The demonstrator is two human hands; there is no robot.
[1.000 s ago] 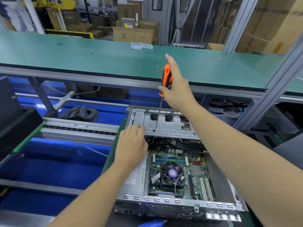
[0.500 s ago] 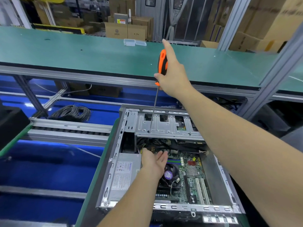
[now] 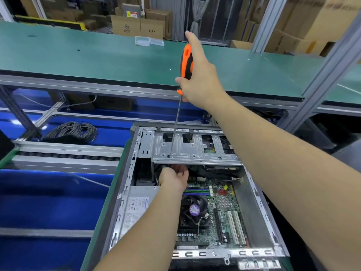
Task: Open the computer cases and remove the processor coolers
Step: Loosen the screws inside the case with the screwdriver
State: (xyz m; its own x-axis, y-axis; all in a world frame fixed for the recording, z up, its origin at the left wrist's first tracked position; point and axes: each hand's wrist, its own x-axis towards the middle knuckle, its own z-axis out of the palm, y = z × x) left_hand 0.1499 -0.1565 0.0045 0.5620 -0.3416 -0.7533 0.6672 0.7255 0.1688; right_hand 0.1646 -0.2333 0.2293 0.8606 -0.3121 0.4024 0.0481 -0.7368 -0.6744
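Two hands are working inside the open computer case (image 3: 259, 204): the right hand (image 3: 199, 79) is gripping a screwdriver (image 3: 186, 61) over the far drive bracket (image 3: 195, 151), while the left hand (image 3: 173, 178) is reaching beneath it, grip hidden. The processor cooler (image 3: 193, 210) is sitting untouched mid-board, likely awaiting unscrewing next.

Orange, silver, green and blue around the open computer case (image 3: 197, 192)

The screwdriver (image 3: 186, 63) handle is orange with black bands; the computer case is bare silver-grey metal holding a green motherboard (image 3: 224, 212), whose cooler (image 3: 193, 210) is black with a purple centre label, perhaps printed. Behind the case the counter (image 3: 97, 59) is teal green; left of it, blue floor (image 3: 48, 202) and a grey cable coil (image 3: 74, 131).
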